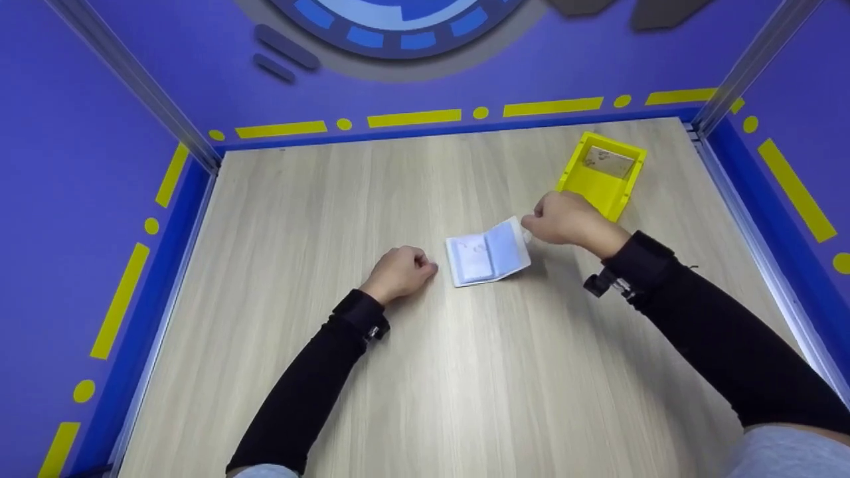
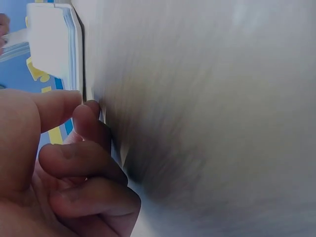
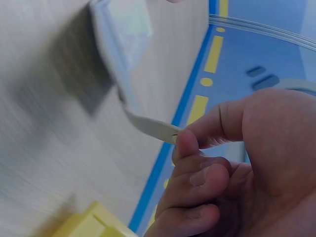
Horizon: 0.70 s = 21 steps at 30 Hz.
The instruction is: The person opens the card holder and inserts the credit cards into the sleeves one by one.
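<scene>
A small white card holder (image 1: 507, 249) lies opened like a booklet on the table, its right cover tilted up and pale blue sleeves showing inside. From that cover's edge runs a short pale strap (image 3: 154, 129). My right hand (image 1: 564, 218) pinches the strap's end between thumb and index finger; its other fingers are curled. Just left of the card holder, my left hand (image 1: 400, 272) rests on the table with loosely curled fingers and nothing visible in them. In the left wrist view, thumb and index tips come close together, with the card holder (image 2: 49, 42) beyond them.
A yellow open bin (image 1: 601, 186) stands at the back right, partly behind my right hand, with a flat patterned piece (image 1: 607, 161) at its far end. Blue panels (image 1: 425, 86) wall the wooden table (image 1: 319, 199) at the back and both sides.
</scene>
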Each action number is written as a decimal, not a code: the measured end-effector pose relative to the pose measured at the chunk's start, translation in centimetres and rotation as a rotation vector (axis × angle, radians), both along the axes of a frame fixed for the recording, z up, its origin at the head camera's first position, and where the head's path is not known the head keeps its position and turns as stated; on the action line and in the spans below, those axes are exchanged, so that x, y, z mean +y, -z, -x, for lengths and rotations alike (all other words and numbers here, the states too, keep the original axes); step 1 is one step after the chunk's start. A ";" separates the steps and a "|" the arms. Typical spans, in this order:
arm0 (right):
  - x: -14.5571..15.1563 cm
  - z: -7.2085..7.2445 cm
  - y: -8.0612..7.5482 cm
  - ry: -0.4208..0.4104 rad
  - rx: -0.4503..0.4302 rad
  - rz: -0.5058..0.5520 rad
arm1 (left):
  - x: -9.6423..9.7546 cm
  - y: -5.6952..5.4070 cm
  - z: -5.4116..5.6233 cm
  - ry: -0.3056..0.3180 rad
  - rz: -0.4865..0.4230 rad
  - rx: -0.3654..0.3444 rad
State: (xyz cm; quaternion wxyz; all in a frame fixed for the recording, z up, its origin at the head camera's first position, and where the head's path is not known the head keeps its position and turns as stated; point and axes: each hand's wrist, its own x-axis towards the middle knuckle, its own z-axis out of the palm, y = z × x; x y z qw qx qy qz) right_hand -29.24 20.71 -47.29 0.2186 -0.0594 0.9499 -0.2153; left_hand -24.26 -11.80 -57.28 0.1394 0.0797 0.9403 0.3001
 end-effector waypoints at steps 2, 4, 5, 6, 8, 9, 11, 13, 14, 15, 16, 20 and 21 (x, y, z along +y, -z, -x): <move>-0.1 -0.1 -0.7 -0.006 0.015 0.010 | 0.0 0.1 0.0 0.002 -0.002 -0.001; -0.4 -0.2 -1.2 -0.015 0.032 0.033 | 0.0 0.1 0.1 0.010 -0.004 -0.004; -0.6 -0.3 -1.4 -0.018 0.041 0.049 | 0.1 0.2 0.1 0.014 -0.005 -0.007; -0.9 -0.3 -1.4 -0.024 0.049 0.066 | 0.2 0.2 0.1 0.020 -0.007 -0.008; -1.6 -0.4 -1.4 -0.040 0.064 0.110 | 0.2 0.2 0.1 0.024 -0.010 -0.011; -2.0 -0.5 -1.3 -0.044 0.067 0.137 | 0.2 0.3 0.1 0.026 -0.011 -0.012; -2.8 -0.6 -1.0 -0.056 0.073 0.182 | 0.2 0.3 0.2 0.024 -0.015 -0.013; -3.6 -0.7 -0.6 -0.071 0.068 0.227 | 0.1 0.2 0.2 0.020 -0.020 -0.014; -3.9 -0.7 -0.3 -0.074 0.057 0.245 | 0.1 0.2 0.2 0.019 -0.021 -0.014; -4.3 -0.7 -0.1 -0.080 0.046 0.259 | 0.1 0.2 0.2 0.020 -0.022 -0.015; -4.6 -0.7 0.2 -0.087 0.035 0.271 | 0.0 0.1 0.2 0.021 -0.023 -0.016; -6.0 -0.5 1.4 -0.097 -0.014 0.326 | 0.0 0.1 0.2 0.025 -0.023 -0.018; -6.3 -0.4 1.7 -0.098 -0.020 0.343 | -0.1 0.1 0.2 0.026 -0.024 -0.017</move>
